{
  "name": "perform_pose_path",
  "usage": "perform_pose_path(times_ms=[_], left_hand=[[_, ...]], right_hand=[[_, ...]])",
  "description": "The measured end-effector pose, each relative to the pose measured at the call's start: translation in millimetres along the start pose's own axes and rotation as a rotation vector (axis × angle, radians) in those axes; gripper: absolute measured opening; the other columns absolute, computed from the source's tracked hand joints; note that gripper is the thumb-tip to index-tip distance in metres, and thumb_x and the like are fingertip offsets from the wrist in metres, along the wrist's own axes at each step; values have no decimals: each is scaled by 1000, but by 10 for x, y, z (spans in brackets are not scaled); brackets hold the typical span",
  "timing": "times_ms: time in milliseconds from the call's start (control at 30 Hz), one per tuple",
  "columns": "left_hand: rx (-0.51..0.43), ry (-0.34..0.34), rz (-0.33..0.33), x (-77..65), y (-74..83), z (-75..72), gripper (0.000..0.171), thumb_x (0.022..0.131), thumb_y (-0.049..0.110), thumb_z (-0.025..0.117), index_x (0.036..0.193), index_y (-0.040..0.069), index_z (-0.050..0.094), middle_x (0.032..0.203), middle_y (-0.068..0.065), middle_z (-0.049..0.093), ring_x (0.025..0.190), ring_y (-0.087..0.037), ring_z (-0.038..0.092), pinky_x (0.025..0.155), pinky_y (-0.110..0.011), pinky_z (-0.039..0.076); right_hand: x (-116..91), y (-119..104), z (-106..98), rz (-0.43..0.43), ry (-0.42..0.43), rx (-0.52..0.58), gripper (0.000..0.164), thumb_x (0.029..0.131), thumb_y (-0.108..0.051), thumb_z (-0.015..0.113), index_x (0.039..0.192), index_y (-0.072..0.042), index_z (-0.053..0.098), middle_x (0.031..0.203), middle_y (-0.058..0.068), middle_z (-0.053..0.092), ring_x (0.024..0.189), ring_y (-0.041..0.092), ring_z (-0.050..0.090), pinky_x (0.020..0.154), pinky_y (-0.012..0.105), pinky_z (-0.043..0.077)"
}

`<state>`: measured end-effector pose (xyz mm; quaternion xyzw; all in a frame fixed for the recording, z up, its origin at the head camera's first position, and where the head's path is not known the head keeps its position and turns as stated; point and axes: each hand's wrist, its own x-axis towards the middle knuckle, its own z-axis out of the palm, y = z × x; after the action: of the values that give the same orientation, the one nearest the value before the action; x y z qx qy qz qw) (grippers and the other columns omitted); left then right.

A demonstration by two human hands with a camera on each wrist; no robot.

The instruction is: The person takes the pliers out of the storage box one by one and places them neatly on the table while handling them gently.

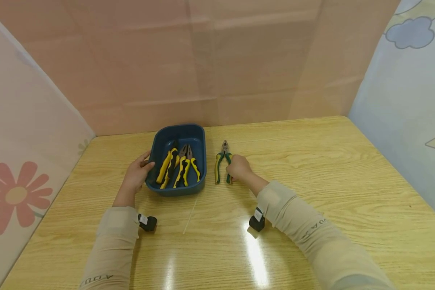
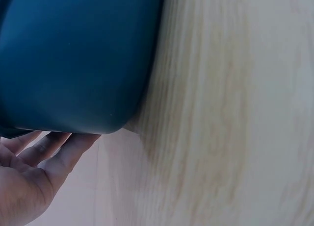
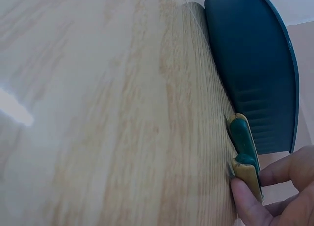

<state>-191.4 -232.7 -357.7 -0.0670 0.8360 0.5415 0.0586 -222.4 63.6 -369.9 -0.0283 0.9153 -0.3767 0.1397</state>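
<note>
My left hand (image 1: 135, 174) grips the left rim of a dark blue plastic tub (image 1: 175, 193), thumb over the edge and fingers along the outer wall. Inside the tub lie several pliers (image 1: 183, 171) with yellow and black handles, their heads toward the far end. To the right of the tub, combination pliers (image 1: 218, 167) with green and yellow handles lie on the table, handles spread and metal head pointing away. My right hand (image 1: 240, 168) pinches their right handle between thumb and fingers. From the right wrist view, the handles (image 3: 244, 138) sit close to the tabletop beside the tub.
The wood-grain table (image 1: 311, 169) meets a pinkish-tan sheet (image 1: 239, 72) at the back. Printed panels stand on both sides, one with a flower (image 1: 16, 195). A thin pale strip (image 1: 190, 215) lies in front of the tub.
</note>
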Motion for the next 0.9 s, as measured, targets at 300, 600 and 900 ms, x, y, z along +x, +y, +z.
perform_pose_path(times_ms=[300, 600, 900], left_hand=[[2, 3, 4, 0, -7, -1, 52, 93, 16, 39, 139, 15, 16, 134, -24, 27, 117, -38, 31, 90, -46, 33], [-4, 8, 2, -2, -16, 2, 52, 93, 14, 39, 139, 15, 16, 133, -23, 27, 118, -37, 31, 91, -47, 31], [-22, 9, 14, -8, -15, 3, 51, 93, 14, 39, 139, 15, 17, 132, -24, 28, 116, -37, 32, 90, -46, 33]], right_hand=[[1, 20, 17, 10, 17, 27, 4, 80, 2, 48, 82, 5, 49, 64, 11, 50, 42, 16, 53, 40, 21, 45], [-13, 81, 13, 12, 12, 111, 20, 80, -2, 54, 95, 9, 50, 75, 15, 54, 50, 17, 56, 47, 22, 48], [-16, 113, -1, 2, -20, 177, 45, 81, -3, 56, 120, 13, 38, 95, 24, 55, 55, 16, 59, 53, 23, 49]])
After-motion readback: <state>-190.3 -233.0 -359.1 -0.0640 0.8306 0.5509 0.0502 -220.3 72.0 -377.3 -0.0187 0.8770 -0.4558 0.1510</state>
